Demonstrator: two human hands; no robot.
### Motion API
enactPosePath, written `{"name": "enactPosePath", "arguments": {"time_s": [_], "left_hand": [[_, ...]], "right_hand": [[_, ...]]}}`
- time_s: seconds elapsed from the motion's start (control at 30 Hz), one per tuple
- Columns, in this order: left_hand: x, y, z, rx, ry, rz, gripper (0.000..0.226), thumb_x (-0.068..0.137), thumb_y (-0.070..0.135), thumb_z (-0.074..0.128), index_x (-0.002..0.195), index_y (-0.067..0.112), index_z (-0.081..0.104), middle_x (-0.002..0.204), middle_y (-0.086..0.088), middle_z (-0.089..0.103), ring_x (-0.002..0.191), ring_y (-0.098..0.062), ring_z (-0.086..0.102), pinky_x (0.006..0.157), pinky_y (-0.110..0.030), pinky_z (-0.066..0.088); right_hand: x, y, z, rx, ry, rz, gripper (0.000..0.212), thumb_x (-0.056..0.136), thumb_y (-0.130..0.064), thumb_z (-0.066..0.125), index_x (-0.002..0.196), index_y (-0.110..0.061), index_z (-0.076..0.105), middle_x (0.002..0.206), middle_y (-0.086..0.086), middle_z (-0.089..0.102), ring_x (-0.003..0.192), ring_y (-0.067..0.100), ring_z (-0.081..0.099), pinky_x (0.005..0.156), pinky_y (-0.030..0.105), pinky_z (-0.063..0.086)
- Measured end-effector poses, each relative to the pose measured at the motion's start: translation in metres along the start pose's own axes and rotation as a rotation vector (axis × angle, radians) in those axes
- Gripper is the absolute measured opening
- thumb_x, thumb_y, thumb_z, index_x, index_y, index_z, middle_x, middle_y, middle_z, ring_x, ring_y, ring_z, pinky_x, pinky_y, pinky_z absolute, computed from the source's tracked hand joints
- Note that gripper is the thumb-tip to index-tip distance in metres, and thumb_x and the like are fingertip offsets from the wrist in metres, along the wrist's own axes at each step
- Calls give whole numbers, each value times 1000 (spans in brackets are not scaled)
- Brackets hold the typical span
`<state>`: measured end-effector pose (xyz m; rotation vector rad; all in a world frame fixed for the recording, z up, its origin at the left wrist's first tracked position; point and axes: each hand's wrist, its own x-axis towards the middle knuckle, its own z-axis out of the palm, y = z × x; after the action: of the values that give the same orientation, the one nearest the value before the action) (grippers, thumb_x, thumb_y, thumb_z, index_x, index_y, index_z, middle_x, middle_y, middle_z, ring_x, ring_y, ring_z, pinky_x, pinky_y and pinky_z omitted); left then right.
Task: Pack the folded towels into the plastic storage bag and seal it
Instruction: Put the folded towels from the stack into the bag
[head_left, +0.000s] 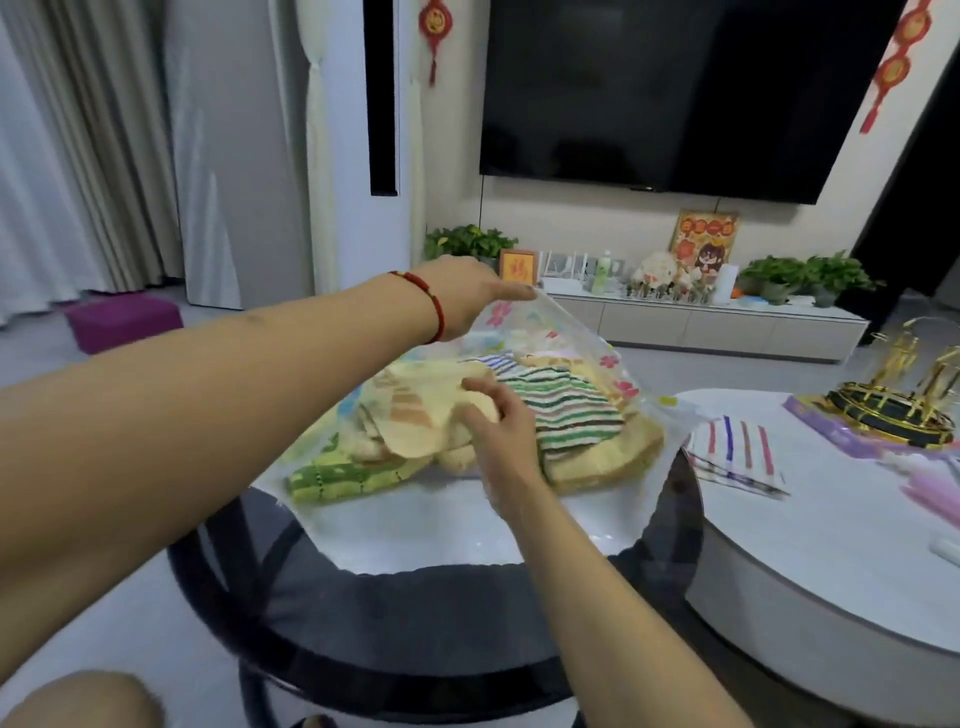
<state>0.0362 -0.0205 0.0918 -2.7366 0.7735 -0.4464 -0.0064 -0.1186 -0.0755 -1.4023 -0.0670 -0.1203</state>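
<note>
Head view: plastic bag (597, 364) lying on the round dark bench (467, 613), mouth toward the far edge, already holding several folded towels (561, 415). Left hand (467, 296) pinching the upper lip of the bag and lifting it. Right hand (498, 431) inside the mouth, fingers loosely curled, pressing on a yellow towel. One striped towel (735, 457) waiting on the white bench (831, 561) at right. Probably light and soft; film thin and slippery, best held at the rim.

The clear, glossy plastic storage bag with printed flowers (582, 358) is thin and crinkled. Inside it, the striped and yellow folded terry-cloth towels (566, 415) look soft and matt. Beneath the bag, the round black bench (415, 613) has a smooth, glassy top.
</note>
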Motion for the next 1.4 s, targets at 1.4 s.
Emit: {"name": "enactPosePath", "arguments": {"time_s": [1.4], "left_hand": [[130, 154, 93, -46, 196, 209, 44, 87, 26, 54, 131, 31, 53, 116, -2, 60, 99, -27, 47, 73, -38, 40]], "right_hand": [[173, 76, -453, -874, 783, 557, 47, 85, -21, 79, 119, -2, 54, 123, 17, 64, 113, 37, 61, 87, 39, 49]]}}
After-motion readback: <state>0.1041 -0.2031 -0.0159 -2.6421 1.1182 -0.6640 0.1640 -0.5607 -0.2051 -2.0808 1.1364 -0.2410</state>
